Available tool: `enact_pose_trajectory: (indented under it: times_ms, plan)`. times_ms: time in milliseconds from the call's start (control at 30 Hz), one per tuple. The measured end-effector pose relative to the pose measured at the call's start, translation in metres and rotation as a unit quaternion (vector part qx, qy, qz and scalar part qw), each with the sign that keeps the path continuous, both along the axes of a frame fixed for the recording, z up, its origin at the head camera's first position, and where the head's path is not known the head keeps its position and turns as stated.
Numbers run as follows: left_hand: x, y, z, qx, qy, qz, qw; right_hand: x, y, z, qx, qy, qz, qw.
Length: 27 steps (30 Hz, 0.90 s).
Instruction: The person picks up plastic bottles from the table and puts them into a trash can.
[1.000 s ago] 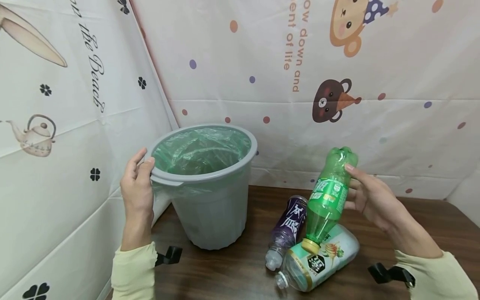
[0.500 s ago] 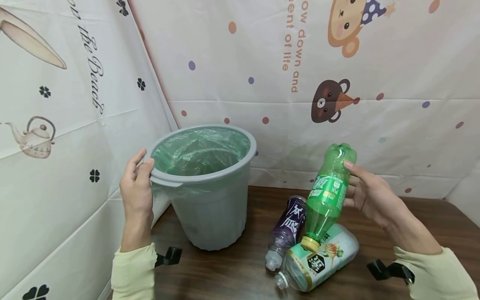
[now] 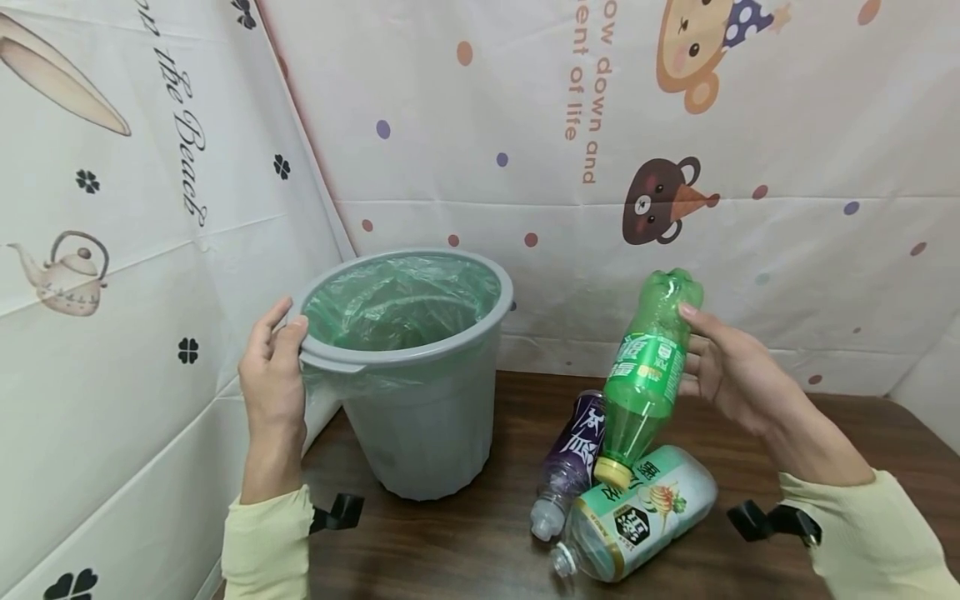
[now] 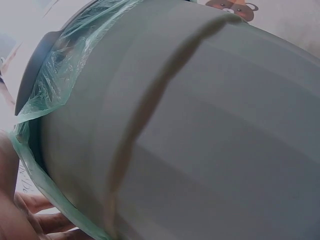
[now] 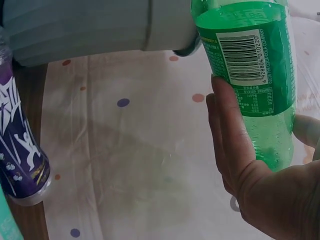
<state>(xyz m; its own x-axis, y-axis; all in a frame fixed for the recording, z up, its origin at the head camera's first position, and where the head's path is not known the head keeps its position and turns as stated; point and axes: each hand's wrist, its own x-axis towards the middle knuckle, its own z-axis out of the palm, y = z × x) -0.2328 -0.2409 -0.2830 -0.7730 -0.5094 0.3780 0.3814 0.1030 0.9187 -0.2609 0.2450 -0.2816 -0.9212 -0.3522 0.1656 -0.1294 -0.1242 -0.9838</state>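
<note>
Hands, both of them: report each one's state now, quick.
Left hand: grips the rim of the grey bin.
Right hand: holds the green bottle, cap down.

Both hands are raised, left hand [image 3: 273, 367] curled in a grip, right hand [image 3: 723, 371] likewise.

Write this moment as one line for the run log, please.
left hand: grips bin rim | right hand: holds green bottle, cap down | table: purple bottle, white bottle lying
</note>
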Motion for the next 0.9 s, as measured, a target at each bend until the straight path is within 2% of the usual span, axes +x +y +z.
enact_pose_trajectory:
  times_ms: [267, 900]
  plan:
    - [0.000, 0.000, 0.001, -0.003, 0.001, 0.003, 1.0000, -0.003, -0.012, 0.009, 0.010, -0.007, -0.010, 1.000]
    - [0.000, 0.000, 0.000, -0.005, 0.006, 0.004, 1.0000, -0.005, -0.036, 0.021, 0.002, -0.016, 0.007, 1.000]
